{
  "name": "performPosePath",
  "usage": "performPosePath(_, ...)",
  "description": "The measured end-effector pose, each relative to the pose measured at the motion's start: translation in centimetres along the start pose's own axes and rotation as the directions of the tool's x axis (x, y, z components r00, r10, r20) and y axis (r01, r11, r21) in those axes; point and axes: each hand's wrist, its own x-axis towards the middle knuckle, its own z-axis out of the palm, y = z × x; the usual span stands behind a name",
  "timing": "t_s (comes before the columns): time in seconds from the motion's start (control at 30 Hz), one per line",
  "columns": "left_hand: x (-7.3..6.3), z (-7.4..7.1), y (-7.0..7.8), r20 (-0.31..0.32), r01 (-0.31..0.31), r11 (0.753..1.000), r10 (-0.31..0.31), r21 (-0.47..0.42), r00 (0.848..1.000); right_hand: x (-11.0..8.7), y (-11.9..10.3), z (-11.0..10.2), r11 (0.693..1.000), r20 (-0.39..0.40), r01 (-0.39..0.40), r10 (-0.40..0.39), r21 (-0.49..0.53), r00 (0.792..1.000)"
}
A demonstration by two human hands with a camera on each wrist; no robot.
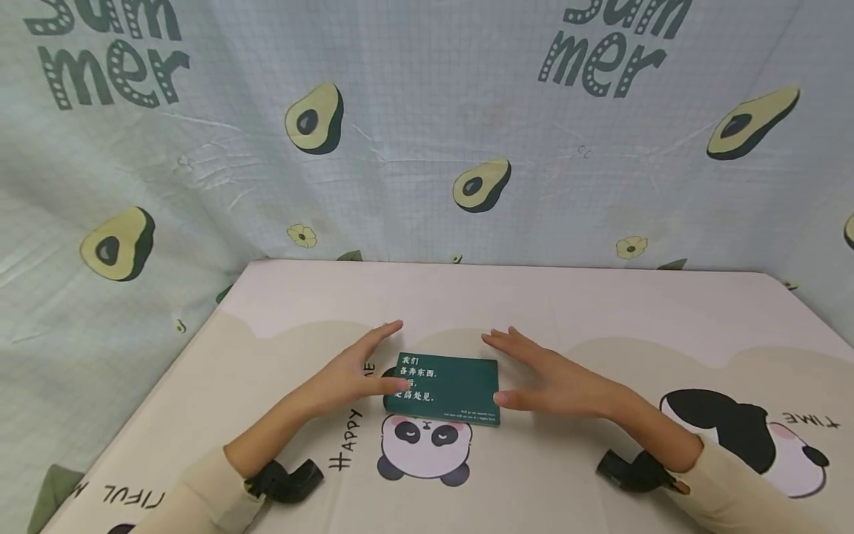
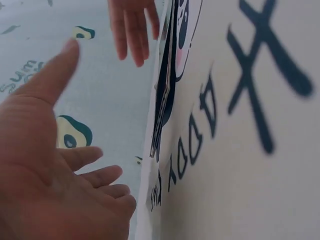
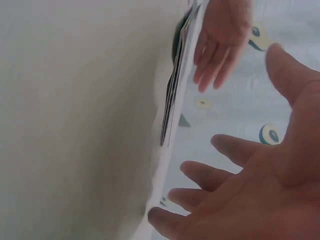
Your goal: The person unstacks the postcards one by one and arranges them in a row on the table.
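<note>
A dark green booklet (image 1: 454, 386) with white printed lettering lies flat on the table, near the middle of the head view. Its thin layered edge (image 2: 162, 95) shows in the left wrist view. On its left side is my left hand (image 1: 353, 380), fingers spread, with the thumb overlapping the booklet's left end in the head view. My right hand (image 1: 543, 377) stands at the other side, fingers extended and thumb tip at the right edge. Both palms face inward with the booklet between them, as the right wrist view of my right hand (image 3: 250, 190) also shows. Neither hand grips anything.
The tablecloth (image 1: 547, 475) is pale, with a panda face (image 1: 427, 449) printed just in front of the booklet and a black-and-white animal print at the right. A curtain (image 1: 400, 111) with avocado prints hangs behind the table. Black wrist cameras (image 1: 287, 480) sit under both forearms.
</note>
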Motion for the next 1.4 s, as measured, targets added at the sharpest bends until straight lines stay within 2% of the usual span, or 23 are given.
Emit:
performPosePath(0.13, 0.2, 0.2, -0.7, -0.009, -0.039, 0.996, 0.04, 0.075, 0.999, 0.1, -0.1, 0.4, 0.998, 0.025, -0.021, 0.02, 0.063, 1.0)
performPosePath(0.37, 0.1, 0.2, -1.4, 0.063, -0.067, 0.994, 0.062, 0.086, 0.996, 0.2, 0.0, 1.1, 0.996, 0.001, -0.026, 0.026, 0.083, 1.0)
performPosePath(0.47, 0.1, 0.2, -1.6, 0.086, -0.082, 0.99, 0.072, 0.112, 0.994, 0.3, 0.1, 1.4, 0.998, -0.001, -0.013, 0.013, 0.067, 1.0)
performPosePath(0.8, 0.2, 0.4, -1.7, 0.105, -0.118, 0.973, 0.099, 0.197, 0.99, 0.2, -0.1, 1.8, 0.998, 0.018, 0.048, -0.047, -0.034, 0.999)
performPosePath(1.4, 0.1, 0.5, -1.3, 0.101, -0.157, 0.957, 0.136, 0.246, 0.986, 0.1, -0.3, 1.9, 0.989, 0.017, 0.096, -0.095, -0.113, 0.995)
